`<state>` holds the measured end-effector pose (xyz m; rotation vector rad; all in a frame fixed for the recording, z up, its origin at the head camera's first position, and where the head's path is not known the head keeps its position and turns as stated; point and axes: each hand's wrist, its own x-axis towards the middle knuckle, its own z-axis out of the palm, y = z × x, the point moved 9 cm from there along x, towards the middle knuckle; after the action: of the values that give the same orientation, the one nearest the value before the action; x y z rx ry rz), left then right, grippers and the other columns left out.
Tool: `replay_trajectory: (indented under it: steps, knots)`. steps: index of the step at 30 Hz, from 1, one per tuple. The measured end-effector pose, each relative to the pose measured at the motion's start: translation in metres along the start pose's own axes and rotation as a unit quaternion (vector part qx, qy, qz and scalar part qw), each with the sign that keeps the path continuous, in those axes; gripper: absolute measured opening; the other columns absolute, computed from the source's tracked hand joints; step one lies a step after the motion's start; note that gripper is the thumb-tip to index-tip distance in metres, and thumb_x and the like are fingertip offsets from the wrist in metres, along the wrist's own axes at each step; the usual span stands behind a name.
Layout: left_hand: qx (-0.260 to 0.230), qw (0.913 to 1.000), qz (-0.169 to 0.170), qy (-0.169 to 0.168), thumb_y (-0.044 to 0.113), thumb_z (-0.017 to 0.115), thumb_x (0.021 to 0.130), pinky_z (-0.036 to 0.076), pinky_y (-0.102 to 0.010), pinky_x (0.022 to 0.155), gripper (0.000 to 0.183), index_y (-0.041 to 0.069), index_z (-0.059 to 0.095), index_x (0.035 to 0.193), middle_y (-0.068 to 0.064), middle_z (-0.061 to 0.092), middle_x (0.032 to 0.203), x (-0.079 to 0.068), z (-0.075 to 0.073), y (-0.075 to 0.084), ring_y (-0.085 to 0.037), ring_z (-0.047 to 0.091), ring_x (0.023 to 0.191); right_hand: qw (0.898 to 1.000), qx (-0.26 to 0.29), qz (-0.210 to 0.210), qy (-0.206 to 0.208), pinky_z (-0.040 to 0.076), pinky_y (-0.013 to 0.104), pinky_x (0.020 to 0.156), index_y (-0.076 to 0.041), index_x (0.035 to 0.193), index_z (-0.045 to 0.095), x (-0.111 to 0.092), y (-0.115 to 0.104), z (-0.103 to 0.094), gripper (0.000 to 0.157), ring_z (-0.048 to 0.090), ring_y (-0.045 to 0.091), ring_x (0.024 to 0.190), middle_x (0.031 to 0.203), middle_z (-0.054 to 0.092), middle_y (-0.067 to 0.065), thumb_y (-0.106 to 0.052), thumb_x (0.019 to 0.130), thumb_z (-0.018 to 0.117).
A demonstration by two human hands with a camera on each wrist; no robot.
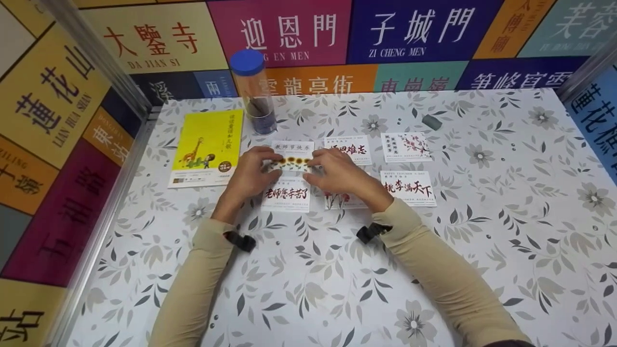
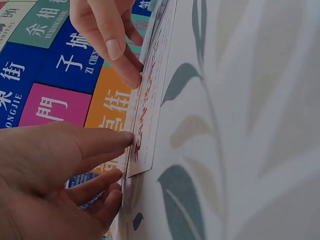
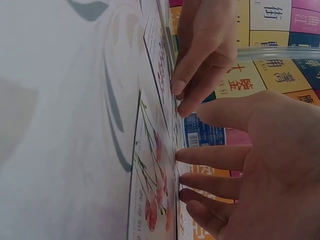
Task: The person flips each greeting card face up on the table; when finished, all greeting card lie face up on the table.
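Between both hands a white card with a sunflower band (image 1: 295, 163) lies flat on the table. My left hand (image 1: 248, 168) touches its left edge, fingers extended and thumb apart. On the opposite edge, the fingertips of my right hand (image 1: 337, 173) rest at the card's right side. Just below lies a card with red lettering (image 1: 286, 196). A card with pink-red flowers (image 3: 155, 185) lies partly under the right hand in the head view. Behind that hand, another red-lettered card (image 1: 354, 150) is partly covered.
Two more cards lie to the right, one with red blossoms (image 1: 407, 147) and one with red lettering (image 1: 409, 189). A yellow book (image 1: 207, 144) is on the left. Behind it stands a clear blue-lidded tube (image 1: 255, 94). A small dark green object (image 1: 432, 122) lies near the back.
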<state>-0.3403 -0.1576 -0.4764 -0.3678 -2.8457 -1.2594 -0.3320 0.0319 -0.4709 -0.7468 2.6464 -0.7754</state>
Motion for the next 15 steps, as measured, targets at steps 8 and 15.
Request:
replay_trajectory:
  steps: [8, 15]
  knots:
    - [0.044, 0.9978, 0.01, -0.048, 0.014, 0.074, 0.1, 0.034, -0.054, 0.131, 0.04, 0.001, 0.073, 0.138, -0.024, 0.057, 0.154, 0.001, 0.008, 0.006, -0.041, 0.049, 0.149, 1.0, -0.004, 0.004, 0.0, 0.019, 0.064, 0.134, -0.007, 0.15, 0.063, 0.0, 0.002, 0.0, 0.057, 0.037, 0.043, 0.158, 0.169, 0.046, 0.018, -0.041, 0.105, 0.067]
    - [0.049, 0.9975, 0.006, -0.052, 0.019, 0.073, 0.101, 0.039, -0.053, 0.128, 0.041, -0.002, 0.073, 0.136, -0.024, 0.064, 0.148, 0.004, 0.005, 0.014, -0.04, 0.054, 0.146, 0.997, 0.058, -0.008, 0.05, 0.045, 0.054, 0.123, -0.008, 0.153, 0.059, 0.0, 0.006, -0.015, 0.055, 0.059, 0.035, 0.143, 0.158, 0.06, 0.014, -0.033, 0.105, 0.068]
